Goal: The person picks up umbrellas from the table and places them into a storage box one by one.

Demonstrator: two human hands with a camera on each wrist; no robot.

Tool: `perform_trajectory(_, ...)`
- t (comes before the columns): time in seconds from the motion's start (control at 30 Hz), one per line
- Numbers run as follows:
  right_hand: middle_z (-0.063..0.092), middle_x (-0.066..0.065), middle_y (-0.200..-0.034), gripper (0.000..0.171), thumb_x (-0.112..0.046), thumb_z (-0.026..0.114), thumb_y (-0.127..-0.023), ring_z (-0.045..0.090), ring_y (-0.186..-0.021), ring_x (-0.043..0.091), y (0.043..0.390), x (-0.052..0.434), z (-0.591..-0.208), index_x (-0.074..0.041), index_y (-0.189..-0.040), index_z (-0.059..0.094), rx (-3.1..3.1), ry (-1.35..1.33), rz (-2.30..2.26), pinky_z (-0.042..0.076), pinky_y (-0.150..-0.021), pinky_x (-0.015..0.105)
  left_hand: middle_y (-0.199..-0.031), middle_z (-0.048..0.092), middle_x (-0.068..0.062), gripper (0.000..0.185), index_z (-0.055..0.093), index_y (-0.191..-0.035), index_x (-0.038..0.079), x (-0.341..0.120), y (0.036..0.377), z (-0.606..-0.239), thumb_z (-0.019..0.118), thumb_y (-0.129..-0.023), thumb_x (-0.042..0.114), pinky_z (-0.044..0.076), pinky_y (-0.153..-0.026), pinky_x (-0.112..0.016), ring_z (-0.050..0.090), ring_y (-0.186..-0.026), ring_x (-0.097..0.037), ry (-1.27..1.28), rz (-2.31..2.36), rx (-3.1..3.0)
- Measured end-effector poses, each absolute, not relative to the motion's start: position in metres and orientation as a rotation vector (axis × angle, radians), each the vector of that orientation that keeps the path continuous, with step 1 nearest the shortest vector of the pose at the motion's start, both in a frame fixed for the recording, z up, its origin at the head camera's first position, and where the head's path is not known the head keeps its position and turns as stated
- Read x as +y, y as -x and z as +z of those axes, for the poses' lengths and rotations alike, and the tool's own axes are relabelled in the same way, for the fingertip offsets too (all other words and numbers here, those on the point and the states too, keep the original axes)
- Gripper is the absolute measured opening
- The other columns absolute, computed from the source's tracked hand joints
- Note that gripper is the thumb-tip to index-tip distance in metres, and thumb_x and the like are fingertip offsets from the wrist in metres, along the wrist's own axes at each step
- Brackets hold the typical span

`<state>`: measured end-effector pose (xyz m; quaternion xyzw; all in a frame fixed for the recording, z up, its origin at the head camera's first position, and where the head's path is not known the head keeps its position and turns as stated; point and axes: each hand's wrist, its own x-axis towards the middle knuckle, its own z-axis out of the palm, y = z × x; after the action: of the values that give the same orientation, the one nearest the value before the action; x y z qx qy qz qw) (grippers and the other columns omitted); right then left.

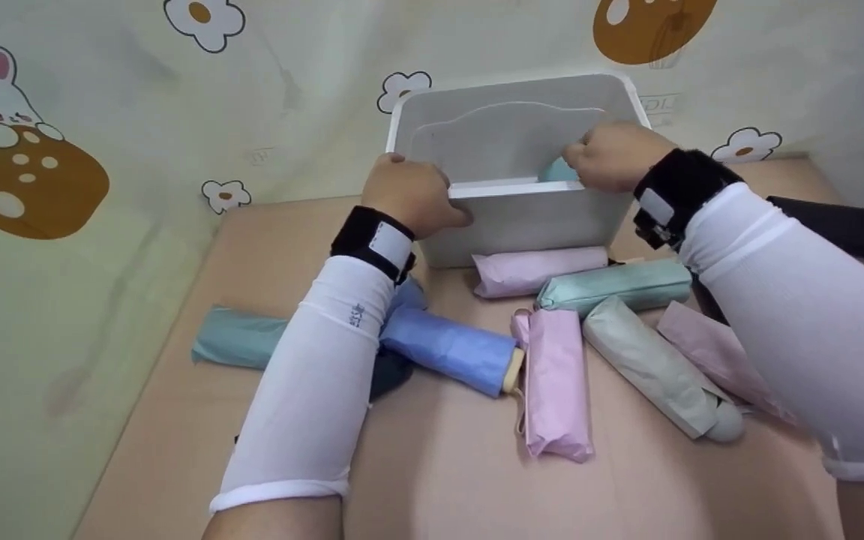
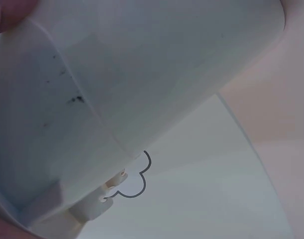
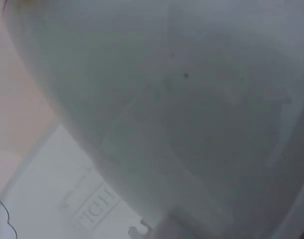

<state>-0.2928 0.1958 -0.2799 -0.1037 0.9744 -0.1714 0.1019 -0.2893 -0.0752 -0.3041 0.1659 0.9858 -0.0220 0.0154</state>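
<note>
— Nearest on the pink table (image 1: 432,480)?
— Folded umbrellas, eight lying there: three pink, two pale green, one blue, one teal, one dark and mostly hidden under the left sleeve. Pink umbrella (image 1: 556,382) closest, handle end of the blue umbrella (image 1: 451,350) touching it; pale green umbrella (image 1: 653,367) just beside on the right, third pink one (image 1: 709,352) partly under the right sleeve. Teal umbrella (image 1: 233,339) off to the left. Further back, second pink (image 1: 541,270) and mint green (image 1: 616,285), lying against the bin.
— And beyond those?
— White plastic bin (image 1: 529,221), one only, standing at the back of the table by the wall. Left hand (image 1: 413,195) curled over the near rim at its left corner, gripping. Right hand (image 1: 612,157) clamped on the right rim, fingers folded inside. One light-blue umbrella (image 1: 556,171) peeking out within.
— Wrist views?
— Only the bin's grey-white wall (image 2: 142,74), close up.
</note>
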Motion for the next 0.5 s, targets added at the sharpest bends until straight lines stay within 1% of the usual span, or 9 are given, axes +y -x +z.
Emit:
perform_trajectory(0.07,0.065,0.014,-0.098,0.056,-0.041,0.034,-0.108,0.059,-0.091,0.029,0.288,0.201,-0.279,0.001,-0.109,0.071,2.929,0.238,-0.711,0.051,-0.072,0.038,-0.075,0.069,0.0,0.044,0.064,-0.074,0.016,-0.077,0.29,-0.304,0.067,-0.084,0.059,0.03,-0.125,-0.046,0.071,-0.091,-0.024,-0.514,-0.08,3.07)
perform_trajectory(0.13,0.067,0.01,-0.1,0.051,-0.043,0.041,-0.108,0.058,-0.09,0.021,0.282,0.211,-0.278,-0.003,-0.113,0.073,2.976,0.145,-0.93,0.049,-0.068,0.028,-0.074,0.069,0.0,0.045,0.062,-0.073,0.016,-0.078,0.291,-0.303,0.067,-0.084,0.06,0.03,-0.124,-0.046,0.071,-0.09,-0.024,-0.516,-0.082,3.076)
perform_trajectory(0.23,0.066,0.004,-0.117,0.05,-0.043,0.045,-0.107,0.056,-0.091,0.012,0.275,0.237,-0.274,-0.009,-0.137,0.067,3.02,-0.036,-1.191,0.047,-0.07,0.022,-0.074,0.069,-0.001,0.046,0.06,-0.071,0.016,-0.079,0.293,-0.303,0.068,-0.084,0.059,0.03,-0.124,-0.046,0.071,-0.091,-0.024,-0.514,-0.075,3.086)
perform_trajectory(0.27,0.065,0.004,-0.12,0.051,-0.041,0.046,-0.107,0.057,-0.087,0.011,0.274,0.248,-0.274,-0.009,-0.142,0.064,3.046,-0.091,-1.234,0.047,-0.07,0.021,-0.074,0.07,-0.001,0.046,0.06,-0.071,0.016,-0.079,0.293,-0.303,0.068,-0.084,0.059,0.03,-0.124,-0.046,0.071,-0.091,-0.024,-0.512,-0.076,3.087)
perform_trajectory(0.3,0.065,0.006,-0.125,0.052,-0.04,0.044,-0.107,0.058,-0.09,0.012,0.272,0.26,-0.274,-0.009,-0.145,0.061,3.073,-0.139,-1.242,0.046,-0.073,0.021,-0.075,0.07,-0.001,0.045,0.061,-0.071,0.016,-0.079,0.294,-0.303,0.068,-0.084,0.059,0.03,-0.124,-0.046,0.071,-0.092,-0.024,-0.508,-0.073,3.086)
perform_trajectory(0.33,0.064,0.008,-0.131,0.053,-0.039,0.043,-0.107,0.061,-0.096,0.016,0.27,0.271,-0.276,-0.009,-0.149,0.057,3.085,-0.185,-1.222,0.049,-0.079,0.024,-0.075,0.07,-0.001,0.045,0.061,-0.072,0.016,-0.079,0.294,-0.304,0.068,-0.085,0.059,0.03,-0.125,-0.046,0.071,-0.094,-0.024,-0.504,-0.073,3.085)
perform_trajectory(0.4,0.06,0.015,-0.144,0.057,-0.036,0.04,-0.107,0.064,-0.112,0.028,0.267,0.293,-0.283,-0.007,-0.155,0.049,3.105,-0.237,-1.114,0.051,-0.093,0.035,-0.077,0.071,-0.001,0.045,0.063,-0.073,0.015,-0.079,0.294,-0.304,0.067,-0.085,0.059,0.029,-0.125,-0.047,0.071,-0.095,-0.024,-0.5,-0.073,3.081)
perform_trajectory(0.47,0.051,0.027,-0.154,0.061,-0.035,0.04,-0.106,0.058,-0.128,0.042,0.265,0.313,-0.292,-0.002,-0.157,0.043,3.103,-0.235,-0.969,0.047,-0.106,0.051,-0.079,0.072,-0.001,0.045,0.064,-0.075,0.015,-0.079,0.294,-0.304,0.067,-0.086,0.059,0.029,-0.126,-0.047,0.071,-0.097,-0.025,-0.496,-0.075,3.077)
perform_trajectory(0.5,0.048,0.032,-0.155,0.064,-0.034,0.04,-0.105,0.052,-0.132,0.048,0.264,0.321,-0.297,0.001,-0.158,0.039,3.087,-0.224,-0.887,0.044,-0.109,0.058,-0.08,0.073,-0.001,0.045,0.065,-0.076,0.015,-0.079,0.295,-0.304,0.067,-0.086,0.059,0.029,-0.126,-0.047,0.071,-0.098,-0.025,-0.495,-0.077,3.075)
